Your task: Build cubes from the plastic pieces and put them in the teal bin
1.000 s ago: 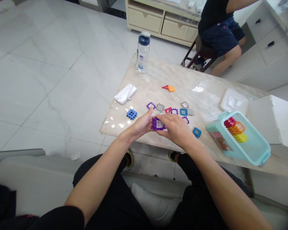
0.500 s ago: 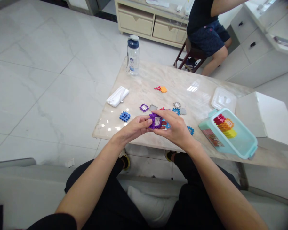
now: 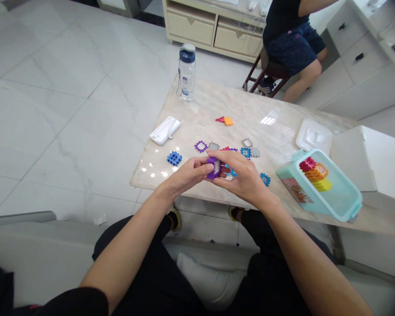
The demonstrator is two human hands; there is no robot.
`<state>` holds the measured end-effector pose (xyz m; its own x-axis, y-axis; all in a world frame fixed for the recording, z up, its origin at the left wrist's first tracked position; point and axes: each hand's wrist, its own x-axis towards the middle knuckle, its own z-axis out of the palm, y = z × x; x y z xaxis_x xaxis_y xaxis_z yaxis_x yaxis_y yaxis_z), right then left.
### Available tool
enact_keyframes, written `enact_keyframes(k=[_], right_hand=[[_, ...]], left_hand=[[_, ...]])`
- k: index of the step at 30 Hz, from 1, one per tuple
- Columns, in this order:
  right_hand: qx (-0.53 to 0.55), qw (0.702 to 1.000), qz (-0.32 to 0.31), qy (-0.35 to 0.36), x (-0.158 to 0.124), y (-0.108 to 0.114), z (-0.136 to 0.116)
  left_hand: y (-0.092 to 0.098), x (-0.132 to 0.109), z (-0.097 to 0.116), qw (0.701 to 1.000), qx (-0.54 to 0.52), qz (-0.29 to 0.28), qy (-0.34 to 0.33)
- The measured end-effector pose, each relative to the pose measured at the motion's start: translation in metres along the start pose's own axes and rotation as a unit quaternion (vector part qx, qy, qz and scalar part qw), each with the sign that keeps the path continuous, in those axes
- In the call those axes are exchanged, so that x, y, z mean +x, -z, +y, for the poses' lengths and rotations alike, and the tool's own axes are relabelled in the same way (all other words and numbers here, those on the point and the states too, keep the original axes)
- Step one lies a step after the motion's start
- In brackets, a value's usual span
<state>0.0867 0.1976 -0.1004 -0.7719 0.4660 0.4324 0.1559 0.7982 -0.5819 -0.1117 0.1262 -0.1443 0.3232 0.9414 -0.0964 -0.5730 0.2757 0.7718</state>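
Note:
Both my hands meet over the near edge of a marble table. My left hand and my right hand pinch a small purple block assembly between their fingers, with a white patterned face showing. Just beyond the hands lie several loose flat toy tiles: a blue tile, a purple tile, grey tiles and a red-and-orange pair. Some tiles are hidden behind my right hand.
A teal plastic box at the right holds red, orange and yellow block cubes; its clear lid lies behind it. A water bottle and a white power bank stand at the left. Another person sits on a stool beyond.
The purple assembly has been turned in my fingers, so its narrow edge faces up now. Both hands stay together at the table's near edge; the camera shifted slightly.

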Motion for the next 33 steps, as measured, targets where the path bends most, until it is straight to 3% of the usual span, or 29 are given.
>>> enact_keyframes(k=[5, 14, 22, 33], right_hand=[[-0.008, 1.000, -0.005, -0.008, 0.0022, -0.0020, -0.0026], [-0.026, 1.000, 0.002, -0.008, 0.0008, -0.0007, -0.0011], [-0.032, 0.999, -0.008, 0.003, -0.0001, -0.0025, 0.0025], [-0.039, 0.999, -0.023, -0.005, 0.0006, -0.0015, 0.0003]], left_hand=[[0.0008, -0.0015, 0.0018, 0.998, 0.028, 0.054, -0.001], [0.0000, -0.0011, 0.0021, 0.998, 0.053, 0.034, 0.001], [-0.0012, -0.0003, 0.0001, 0.994, 0.064, 0.091, -0.012], [-0.0038, 0.0005, -0.0003, 0.995, 0.038, 0.091, -0.017]])
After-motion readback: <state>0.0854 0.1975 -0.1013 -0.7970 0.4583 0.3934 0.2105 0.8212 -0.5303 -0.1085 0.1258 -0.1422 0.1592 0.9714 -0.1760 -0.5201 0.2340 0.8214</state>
